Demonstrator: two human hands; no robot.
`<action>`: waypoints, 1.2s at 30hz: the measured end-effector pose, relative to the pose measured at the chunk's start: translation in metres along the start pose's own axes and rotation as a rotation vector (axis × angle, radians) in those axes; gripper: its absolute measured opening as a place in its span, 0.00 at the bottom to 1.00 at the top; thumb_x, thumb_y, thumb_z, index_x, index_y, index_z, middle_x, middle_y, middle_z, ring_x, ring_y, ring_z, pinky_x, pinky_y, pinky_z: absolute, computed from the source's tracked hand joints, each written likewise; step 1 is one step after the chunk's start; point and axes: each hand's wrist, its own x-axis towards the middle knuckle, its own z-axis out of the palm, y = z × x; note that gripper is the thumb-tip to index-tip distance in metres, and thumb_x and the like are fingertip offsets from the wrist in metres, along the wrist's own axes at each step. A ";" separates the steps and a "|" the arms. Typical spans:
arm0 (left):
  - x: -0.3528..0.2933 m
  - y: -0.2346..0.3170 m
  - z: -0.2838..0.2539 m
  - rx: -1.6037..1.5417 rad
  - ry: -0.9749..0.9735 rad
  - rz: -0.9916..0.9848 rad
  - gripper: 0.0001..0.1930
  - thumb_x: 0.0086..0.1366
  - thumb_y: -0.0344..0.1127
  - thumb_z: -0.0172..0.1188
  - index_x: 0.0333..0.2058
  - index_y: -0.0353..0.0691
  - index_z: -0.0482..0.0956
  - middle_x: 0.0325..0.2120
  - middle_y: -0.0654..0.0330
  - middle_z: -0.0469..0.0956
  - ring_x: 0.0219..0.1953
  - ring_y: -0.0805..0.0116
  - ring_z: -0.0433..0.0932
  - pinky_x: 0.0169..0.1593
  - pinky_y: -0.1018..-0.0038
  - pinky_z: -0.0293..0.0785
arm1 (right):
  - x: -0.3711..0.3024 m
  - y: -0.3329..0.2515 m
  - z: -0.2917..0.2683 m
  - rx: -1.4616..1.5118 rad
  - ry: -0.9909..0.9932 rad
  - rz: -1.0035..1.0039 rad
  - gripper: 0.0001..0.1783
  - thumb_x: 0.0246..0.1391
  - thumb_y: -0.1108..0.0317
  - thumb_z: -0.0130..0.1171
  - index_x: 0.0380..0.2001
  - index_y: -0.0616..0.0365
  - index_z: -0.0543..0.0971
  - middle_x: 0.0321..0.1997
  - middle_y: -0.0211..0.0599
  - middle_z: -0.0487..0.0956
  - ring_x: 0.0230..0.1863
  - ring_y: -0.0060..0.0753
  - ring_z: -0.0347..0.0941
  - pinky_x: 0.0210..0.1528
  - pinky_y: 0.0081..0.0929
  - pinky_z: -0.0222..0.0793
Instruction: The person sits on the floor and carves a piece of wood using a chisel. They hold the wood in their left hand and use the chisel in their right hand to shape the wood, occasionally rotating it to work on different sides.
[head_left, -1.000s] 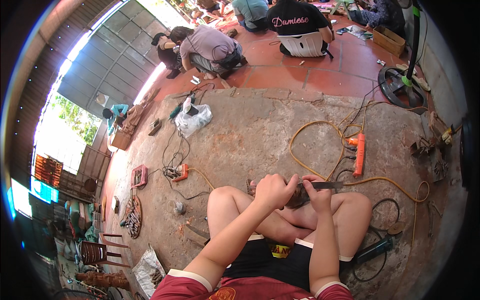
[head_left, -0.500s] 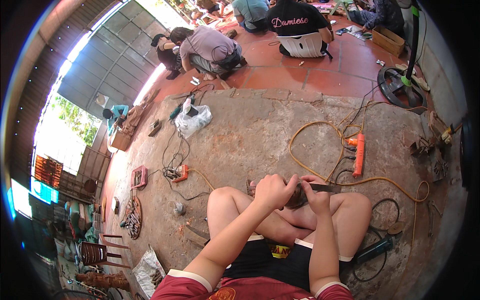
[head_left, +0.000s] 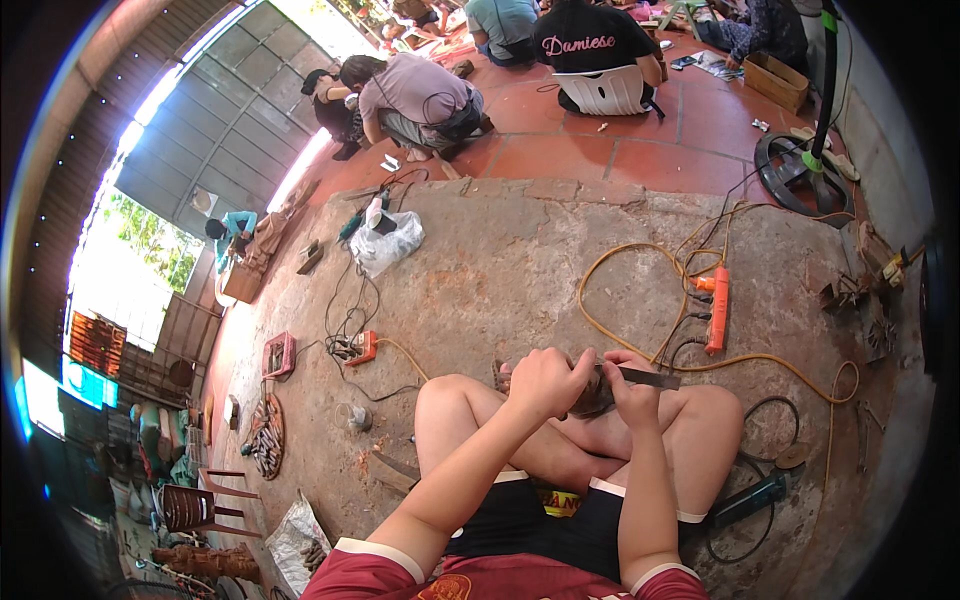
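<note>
My left hand is closed above my crossed legs, its thumb side meeting a dark, rounded piece between my hands. What exactly its fingers grip is hidden. Close beside it, my right hand is closed with its thumb along a flat, dark metal bar, like a file or blade. One end of the bar sticks out to the right, past my right hand. The bar's other end runs toward my left fingers and is mostly covered.
An orange power strip and yellow cable lie ahead to the right. Beside my right knee is a dark green power tool. Another power strip, a pink basket and a plastic bag are on the left. Several people sit farther off.
The flat bar has tilted slightly, its outer end now a little lower. Both hands stay in nearly the same place and keep their closed grip.
</note>
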 end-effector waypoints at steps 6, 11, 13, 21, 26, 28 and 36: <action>0.001 -0.001 0.000 0.002 -0.004 0.001 0.32 0.65 0.59 0.50 0.22 0.33 0.84 0.17 0.42 0.78 0.28 0.42 0.81 0.36 0.56 0.78 | -0.001 0.002 -0.001 0.037 -0.004 0.076 0.07 0.54 0.72 0.65 0.26 0.65 0.83 0.39 0.43 0.83 0.40 0.36 0.79 0.45 0.29 0.73; 0.001 0.000 -0.001 -0.005 -0.013 -0.004 0.32 0.65 0.60 0.50 0.22 0.33 0.84 0.18 0.42 0.78 0.28 0.42 0.82 0.36 0.56 0.78 | 0.000 0.005 -0.003 0.024 -0.058 -0.091 0.06 0.54 0.72 0.65 0.27 0.65 0.83 0.39 0.43 0.83 0.39 0.35 0.79 0.44 0.29 0.73; 0.001 -0.002 0.002 0.003 0.000 0.002 0.32 0.65 0.60 0.50 0.22 0.33 0.84 0.18 0.42 0.78 0.28 0.42 0.82 0.36 0.56 0.78 | 0.000 0.002 -0.002 0.025 -0.035 -0.021 0.07 0.55 0.72 0.65 0.27 0.65 0.83 0.39 0.43 0.83 0.39 0.35 0.79 0.44 0.29 0.73; 0.001 -0.003 0.003 0.019 0.010 0.006 0.32 0.65 0.59 0.50 0.22 0.33 0.84 0.18 0.41 0.78 0.28 0.41 0.81 0.36 0.55 0.78 | -0.001 0.000 -0.002 0.010 -0.059 -0.074 0.07 0.54 0.72 0.65 0.26 0.66 0.82 0.38 0.43 0.83 0.38 0.35 0.79 0.43 0.29 0.73; 0.000 0.001 0.001 0.010 -0.005 0.000 0.32 0.65 0.59 0.50 0.22 0.33 0.84 0.18 0.41 0.78 0.28 0.41 0.81 0.36 0.55 0.78 | 0.001 0.000 0.000 -0.075 0.026 -0.064 0.07 0.54 0.73 0.65 0.25 0.66 0.82 0.38 0.43 0.83 0.38 0.35 0.79 0.42 0.29 0.73; 0.000 0.000 0.001 0.012 -0.007 -0.004 0.32 0.65 0.59 0.50 0.22 0.33 0.84 0.18 0.42 0.78 0.28 0.42 0.82 0.37 0.56 0.78 | 0.000 -0.002 -0.002 -0.002 -0.051 -0.084 0.07 0.54 0.73 0.65 0.25 0.66 0.82 0.38 0.43 0.83 0.38 0.35 0.79 0.42 0.29 0.73; 0.000 0.000 0.000 0.005 -0.009 -0.002 0.31 0.65 0.59 0.50 0.23 0.33 0.84 0.17 0.43 0.78 0.28 0.42 0.82 0.37 0.56 0.78 | 0.000 0.003 -0.002 -0.021 -0.036 -0.103 0.07 0.54 0.72 0.65 0.26 0.66 0.82 0.38 0.43 0.83 0.38 0.35 0.78 0.42 0.30 0.73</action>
